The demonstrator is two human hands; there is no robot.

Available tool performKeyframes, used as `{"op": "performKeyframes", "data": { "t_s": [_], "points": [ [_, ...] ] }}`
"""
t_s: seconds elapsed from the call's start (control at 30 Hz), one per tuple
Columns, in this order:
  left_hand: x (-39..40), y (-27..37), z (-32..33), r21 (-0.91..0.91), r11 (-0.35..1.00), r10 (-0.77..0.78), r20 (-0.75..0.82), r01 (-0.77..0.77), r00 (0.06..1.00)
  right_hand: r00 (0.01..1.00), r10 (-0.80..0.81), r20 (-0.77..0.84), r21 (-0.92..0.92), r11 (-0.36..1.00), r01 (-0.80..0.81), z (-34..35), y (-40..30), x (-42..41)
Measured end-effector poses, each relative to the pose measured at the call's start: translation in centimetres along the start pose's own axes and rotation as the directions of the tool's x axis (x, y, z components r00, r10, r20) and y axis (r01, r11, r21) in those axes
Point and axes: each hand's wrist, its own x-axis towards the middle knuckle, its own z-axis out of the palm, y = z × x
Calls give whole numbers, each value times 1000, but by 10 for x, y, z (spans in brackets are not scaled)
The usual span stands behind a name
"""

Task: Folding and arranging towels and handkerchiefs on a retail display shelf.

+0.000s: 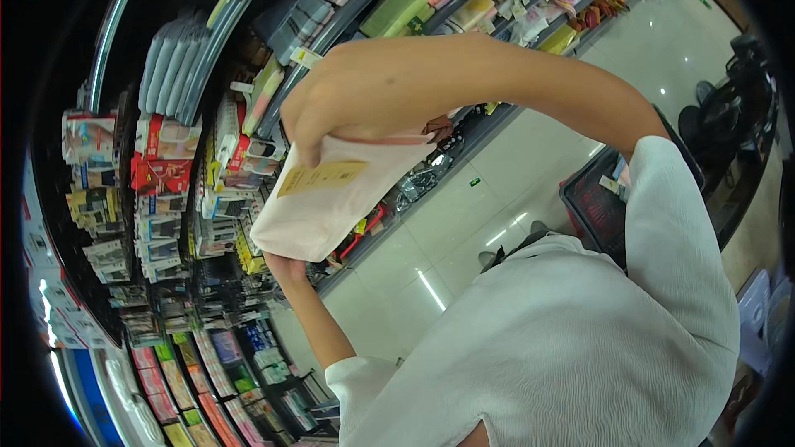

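A folded pale pink towel with a tan paper band bearing print is held up in front of the shelves. My right hand reaches across from the right and grips its upper edge, the thumb lying on the front by the band. At the lower left corner, my left hand holds the towel from below; most of its fingers are hidden behind the cloth.
Folded towels with price tags fill the shelves above. Packaged goods hang at the left, and colourful packs stand lower left. A dark shopping basket sits near my right arm, over a glossy tiled floor.
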Motion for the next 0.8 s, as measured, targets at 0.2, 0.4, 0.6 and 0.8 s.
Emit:
{"op": "performKeyframes", "data": {
  "t_s": [0.2, 0.4, 0.6, 0.8],
  "points": [
    [-7, 21, 8, 126, 991, 52, -130, -36, 990, 998, -56, -15, 19, 998, 56, 9, 26, 4],
    [-23, 25, 8, 113, 992, 68, -145, -51, 987, 988, 151, 39, -106, 984, -146, 16, 47, -18],
    [-19, 7, -3, 79, 997, 21, -92, -14, 996, 970, 187, 153, -27, 982, -185, 17, 71, -46],
    [-11, -18, 11, -55, 994, -91, -20, 90, 996, 903, 408, 132, 84, 903, -420, 19, 66, -50]
  ]
}}
